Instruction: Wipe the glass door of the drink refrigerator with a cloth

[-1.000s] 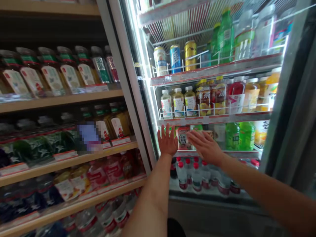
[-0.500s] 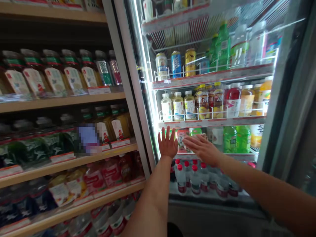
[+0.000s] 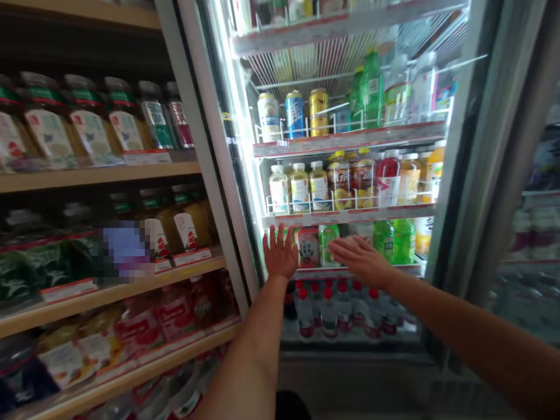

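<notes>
Both my arms stretch forward toward a lit drinks fridge. My left hand (image 3: 280, 255) is open, fingers spread and pointing up, with nothing in it. It covers the left end of a low fridge shelf. My right hand (image 3: 361, 256) is also empty, held flat with its fingers stretched to the left. Between the hands a red drink carton (image 3: 308, 247) and a green carton (image 3: 329, 244) show. Green bottles (image 3: 403, 240) stand to the right of my right hand. Whether either hand touches anything cannot be made out.
Bottles (image 3: 300, 186) and cans (image 3: 294, 114) line the fridge shelves above. Red-capped water bottles (image 3: 329, 315) stand on the fridge floor. At left, a wooden shelf (image 3: 105, 177) holds rows of bottles. A grey door frame (image 3: 494, 140) bounds the right side.
The view has turned right, so the fridge and shelves sit further left. Both hands stay outstretched and empty, a little further apart, with the cartons between them more exposed.
</notes>
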Tool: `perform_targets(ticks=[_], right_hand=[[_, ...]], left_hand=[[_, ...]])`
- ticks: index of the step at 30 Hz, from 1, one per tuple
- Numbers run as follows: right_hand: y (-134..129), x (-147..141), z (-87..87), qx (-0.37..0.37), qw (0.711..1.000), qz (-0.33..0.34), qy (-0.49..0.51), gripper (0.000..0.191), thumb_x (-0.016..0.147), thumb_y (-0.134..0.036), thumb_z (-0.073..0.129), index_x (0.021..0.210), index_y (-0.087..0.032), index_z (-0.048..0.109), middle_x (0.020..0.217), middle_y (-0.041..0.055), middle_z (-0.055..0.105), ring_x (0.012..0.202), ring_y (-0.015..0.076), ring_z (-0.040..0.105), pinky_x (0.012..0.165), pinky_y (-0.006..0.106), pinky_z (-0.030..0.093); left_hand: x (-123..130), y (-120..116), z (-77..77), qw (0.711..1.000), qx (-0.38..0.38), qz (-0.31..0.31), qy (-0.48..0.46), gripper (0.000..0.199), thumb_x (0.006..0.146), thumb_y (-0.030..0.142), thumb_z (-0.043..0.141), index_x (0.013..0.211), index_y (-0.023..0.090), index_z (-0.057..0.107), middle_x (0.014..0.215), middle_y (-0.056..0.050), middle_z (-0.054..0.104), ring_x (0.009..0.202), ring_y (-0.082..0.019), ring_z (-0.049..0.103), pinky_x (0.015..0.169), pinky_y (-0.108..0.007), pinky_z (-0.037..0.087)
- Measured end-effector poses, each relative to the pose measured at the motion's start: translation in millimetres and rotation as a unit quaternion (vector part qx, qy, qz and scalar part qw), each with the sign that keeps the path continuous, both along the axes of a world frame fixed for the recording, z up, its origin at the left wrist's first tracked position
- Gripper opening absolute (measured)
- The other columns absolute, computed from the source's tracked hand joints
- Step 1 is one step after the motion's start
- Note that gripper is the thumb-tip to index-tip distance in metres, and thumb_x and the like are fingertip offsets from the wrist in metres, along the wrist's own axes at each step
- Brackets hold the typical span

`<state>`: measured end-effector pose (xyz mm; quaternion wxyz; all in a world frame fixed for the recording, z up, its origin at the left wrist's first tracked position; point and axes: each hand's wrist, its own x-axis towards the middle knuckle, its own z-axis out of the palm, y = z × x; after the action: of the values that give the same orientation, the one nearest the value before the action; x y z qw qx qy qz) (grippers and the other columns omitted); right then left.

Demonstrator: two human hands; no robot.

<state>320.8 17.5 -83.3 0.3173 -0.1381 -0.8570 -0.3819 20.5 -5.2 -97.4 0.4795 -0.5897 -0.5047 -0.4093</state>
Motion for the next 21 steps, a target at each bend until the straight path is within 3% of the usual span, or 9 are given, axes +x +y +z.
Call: perform_targets(ticks=[3, 6, 8, 10, 12, 14, 16, 18, 21], right_hand=[[4.8, 22.9, 13.0, -0.006, 0.999, -0.007, -0.050, 0.063, 0.097, -0.006, 0.044, 0.158, -0.022, 0.041, 0.159, 0.0007, 0.050, 0.151, 0.0189, 0.041, 0.130, 0.043, 0.018], [13.8, 43.3, 51.7, -0.013, 0.992, -0.075, 0.101, 0.063, 0.102, -0.012, 0.045, 0.162, -0.026, 0.035, 0.163, 0.0029, 0.045, 0.154, 0.0213, 0.034, 0.129, 0.047, 0.022], [18.4, 49.6, 60.0, -0.012, 0.969, -0.105, 0.222, 0.065, 0.103, -0.017, 0.045, 0.165, -0.027, 0.028, 0.165, 0.0057, 0.040, 0.156, 0.0246, 0.031, 0.128, 0.051, 0.025], [19.5, 50.7, 41.0, -0.003, 0.950, -0.112, 0.291, 0.068, 0.103, -0.017, 0.045, 0.166, -0.027, 0.023, 0.165, 0.0089, 0.040, 0.156, 0.0274, 0.030, 0.125, 0.054, 0.030], [17.5, 51.6, 1.3, 0.003, 0.947, -0.113, 0.301, 0.071, 0.102, -0.015, 0.046, 0.167, -0.025, 0.019, 0.162, 0.0124, 0.045, 0.155, 0.0294, 0.033, 0.122, 0.055, 0.033], [15.2, 57.7, -39.6, -0.002, 0.959, -0.121, 0.254, 0.074, 0.101, -0.014, 0.048, 0.167, -0.023, 0.015, 0.157, 0.0143, 0.051, 0.153, 0.0305, 0.037, 0.122, 0.056, 0.034], [16.1, 70.6, -61.7, -0.007, 0.978, -0.114, 0.174, 0.072, 0.101, -0.013, 0.050, 0.166, -0.024, 0.022, 0.152, 0.0119, 0.057, 0.148, 0.0282, 0.045, 0.124, 0.052, 0.033], [21.0, 86.9, -57.0, -0.014, 0.987, -0.106, 0.116, 0.067, 0.101, -0.014, 0.051, 0.163, -0.028, 0.031, 0.152, 0.0086, 0.059, 0.146, 0.0252, 0.049, 0.126, 0.049, 0.031], [32.4, 104.3, -21.8, 0.002, 0.977, -0.112, 0.180, 0.062, 0.103, -0.017, 0.051, 0.162, -0.028, 0.036, 0.156, 0.0096, 0.054, 0.150, 0.0250, 0.043, 0.126, 0.050, 0.029]], left_hand=[[-0.7, 2.1, 1.6, 1.000, 0.006, -0.021, -0.009, 0.052, 0.101, 0.030, 0.047, 0.151, 0.019, 0.053, 0.161, -0.013, 0.045, 0.160, -0.025, 0.004, 0.131, -0.056, 0.011], [-1.4, 4.0, 2.3, 0.999, -0.002, -0.044, -0.025, 0.052, 0.100, 0.031, 0.049, 0.151, 0.019, 0.053, 0.160, -0.014, 0.046, 0.160, -0.027, 0.010, 0.130, -0.058, 0.012], [-1.1, 4.1, 2.4, 0.998, -0.007, -0.052, -0.030, 0.053, 0.100, 0.032, 0.049, 0.151, 0.019, 0.053, 0.160, -0.014, 0.045, 0.160, -0.029, 0.012, 0.129, -0.059, 0.012], [-0.3, 3.5, 2.6, 0.998, -0.014, -0.053, -0.036, 0.053, 0.100, 0.033, 0.049, 0.151, 0.019, 0.054, 0.161, -0.015, 0.043, 0.160, -0.030, 0.013, 0.129, -0.060, 0.012], [0.7, 2.9, 2.9, 0.998, -0.018, -0.048, -0.039, 0.053, 0.100, 0.034, 0.049, 0.150, 0.018, 0.054, 0.162, -0.015, 0.042, 0.160, -0.031, 0.014, 0.129, -0.060, 0.012], [1.2, 2.7, 3.2, 0.998, -0.013, -0.043, -0.036, 0.052, 0.101, 0.033, 0.048, 0.150, 0.017, 0.054, 0.162, -0.016, 0.042, 0.160, -0.031, 0.014, 0.129, -0.059, 0.013], [1.0, 3.1, 3.4, 0.999, -0.003, -0.040, -0.028, 0.052, 0.101, 0.032, 0.047, 0.150, 0.016, 0.054, 0.162, -0.016, 0.042, 0.160, -0.030, 0.012, 0.129, -0.058, 0.012], [0.1, 3.7, 3.4, 0.999, 0.006, -0.040, -0.016, 0.052, 0.102, 0.032, 0.047, 0.150, 0.016, 0.053, 0.163, -0.017, 0.041, 0.160, -0.030, 0.010, 0.129, -0.057, 0.011], [-1.0, 4.3, 3.3, 0.999, 0.010, -0.040, -0.010, 0.051, 0.101, 0.032, 0.048, 0.150, 0.016, 0.054, 0.163, -0.017, 0.039, 0.160, -0.030, 0.009, 0.129, -0.058, 0.012]])
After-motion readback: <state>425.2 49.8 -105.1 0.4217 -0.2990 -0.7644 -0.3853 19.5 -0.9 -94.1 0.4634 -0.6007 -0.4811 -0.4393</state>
